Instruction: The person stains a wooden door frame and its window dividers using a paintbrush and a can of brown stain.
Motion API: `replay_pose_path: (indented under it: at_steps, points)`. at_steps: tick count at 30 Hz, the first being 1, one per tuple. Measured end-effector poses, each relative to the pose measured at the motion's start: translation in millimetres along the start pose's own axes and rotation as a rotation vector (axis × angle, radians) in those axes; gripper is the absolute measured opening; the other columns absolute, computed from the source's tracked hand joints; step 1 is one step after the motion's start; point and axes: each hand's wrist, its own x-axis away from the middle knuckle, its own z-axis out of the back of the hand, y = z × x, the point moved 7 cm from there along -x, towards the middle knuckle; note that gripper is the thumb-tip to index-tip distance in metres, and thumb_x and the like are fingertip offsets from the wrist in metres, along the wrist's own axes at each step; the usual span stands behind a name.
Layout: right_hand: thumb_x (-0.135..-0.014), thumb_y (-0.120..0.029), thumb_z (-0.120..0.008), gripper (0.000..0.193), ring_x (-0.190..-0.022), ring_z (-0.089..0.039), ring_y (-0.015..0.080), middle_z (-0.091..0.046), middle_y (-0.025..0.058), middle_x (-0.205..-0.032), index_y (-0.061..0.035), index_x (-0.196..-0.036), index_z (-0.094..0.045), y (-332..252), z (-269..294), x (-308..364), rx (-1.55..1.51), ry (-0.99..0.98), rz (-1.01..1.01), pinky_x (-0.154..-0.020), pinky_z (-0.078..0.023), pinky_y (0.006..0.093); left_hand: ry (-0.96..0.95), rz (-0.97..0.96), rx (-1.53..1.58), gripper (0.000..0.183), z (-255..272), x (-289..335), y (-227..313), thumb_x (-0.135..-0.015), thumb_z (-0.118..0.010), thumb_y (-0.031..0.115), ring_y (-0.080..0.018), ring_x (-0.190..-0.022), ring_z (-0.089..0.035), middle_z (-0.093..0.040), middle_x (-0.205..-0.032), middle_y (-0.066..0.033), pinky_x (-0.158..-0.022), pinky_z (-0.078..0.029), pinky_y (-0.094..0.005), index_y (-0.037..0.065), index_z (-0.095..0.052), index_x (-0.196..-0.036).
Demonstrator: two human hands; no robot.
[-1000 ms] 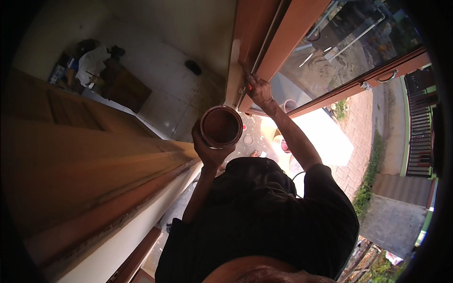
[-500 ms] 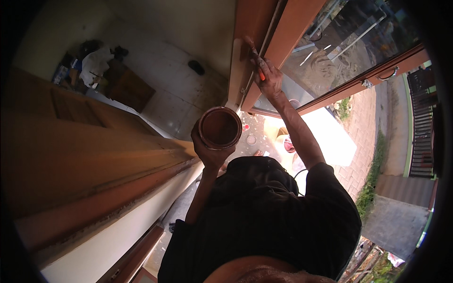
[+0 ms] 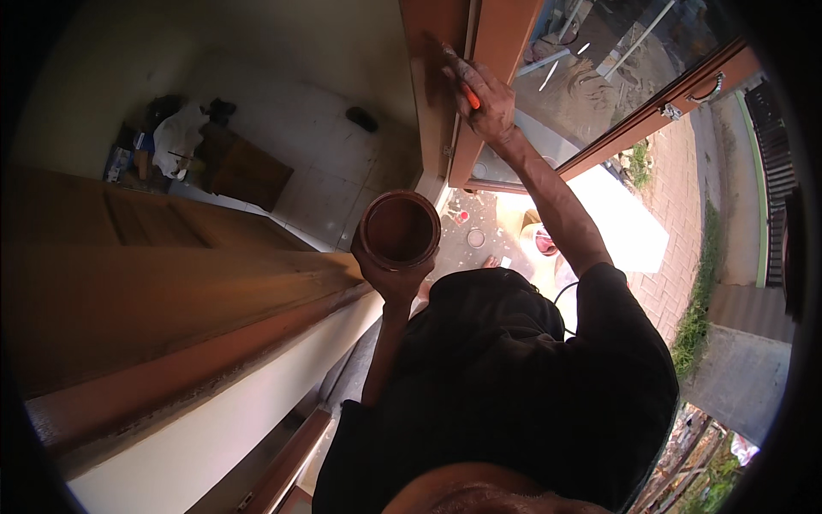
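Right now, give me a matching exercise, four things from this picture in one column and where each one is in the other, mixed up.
Things:
1. paint can
2. brush
3. left hand
4. right hand

Places:
A. raised high at the wooden frame
B. cupped under the can
C. bristles touching the frame
D. held open-topped, chest high

Pairs: 1-D, 2-C, 3-B, 4-A

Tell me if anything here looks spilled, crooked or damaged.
Nothing stands out. The left hand holds the paint can level, with no drips visible. The right hand holds a brush against the brown window frame.
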Motion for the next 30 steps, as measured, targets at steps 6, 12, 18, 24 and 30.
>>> replay_pose_path:
  at_steps: [6, 12, 18, 24, 30]
  points:
    - [-0.085, -0.010, -0.074, 0.037, -0.071, -0.069, 0.0299, -0.069, 0.0117, -0.099, -0.0077, -0.121, -0.067, 10, -13, 56, 0.049, -0.021, -0.130, -0.062, -0.057, 0.0399, -0.021, 0.020, -0.032, 0.119, -1, 1, -3, -0.048, -0.094, 0.014, -0.0317, -0.132, -0.050, -0.047, -0.144, -0.0150, -0.112, -0.043, -0.0458, 0.004, -0.033, -0.149]
    - [-0.092, -0.016, -0.071, 0.020, -0.071, -0.071, 0.0350, -0.072, 0.0164, -0.091, -0.0082, -0.111, -0.071, 24, -48, 143, 0.011, -0.051, -0.473, -0.060, -0.057, 0.0418, -0.058, -0.060, 0.004, 0.118, -5, -8, 8, -0.050, -0.094, 0.011, -0.0320, -0.133, -0.049, -0.046, -0.145, -0.0157, -0.113, -0.041, -0.0462, 0.005, -0.032, -0.150]
    - [-0.092, -0.012, -0.073, 0.016, -0.082, -0.073, 0.0347, -0.074, 0.0185, -0.095, -0.0050, -0.106, -0.072, 17, -35, 94, -0.067, 0.166, -0.614, -0.068, -0.058, 0.0391, -0.051, -0.054, -0.012, 0.118, -3, -4, 3, -0.051, -0.095, 0.012, -0.0317, -0.134, -0.048, -0.045, -0.145, -0.0162, -0.113, -0.041, -0.0454, 0.004, -0.032, -0.151]
    - [-0.091, -0.008, -0.074, 0.017, -0.086, -0.074, 0.0319, -0.074, 0.0188, -0.097, -0.0023, -0.107, -0.073, -16, 14, 29, -0.166, 0.434, -0.447, -0.073, -0.058, 0.0351, -0.086, -0.061, -0.008, 0.118, -4, -3, 3, -0.052, -0.094, 0.010, -0.0317, -0.134, -0.048, -0.044, -0.146, -0.0162, -0.112, -0.042, -0.0453, 0.005, -0.031, -0.152]
    - [-0.091, -0.007, -0.072, 0.017, -0.082, -0.073, 0.0332, -0.073, 0.0186, -0.094, -0.0022, -0.108, -0.071, 8, -26, 97, -0.020, 0.190, -0.555, -0.070, -0.057, 0.0380, -0.089, -0.033, 0.004, 0.119, -4, -5, 8, -0.052, -0.092, 0.008, -0.0314, -0.134, -0.047, -0.043, -0.147, -0.0158, -0.114, -0.042, -0.0459, 0.006, -0.029, -0.153]
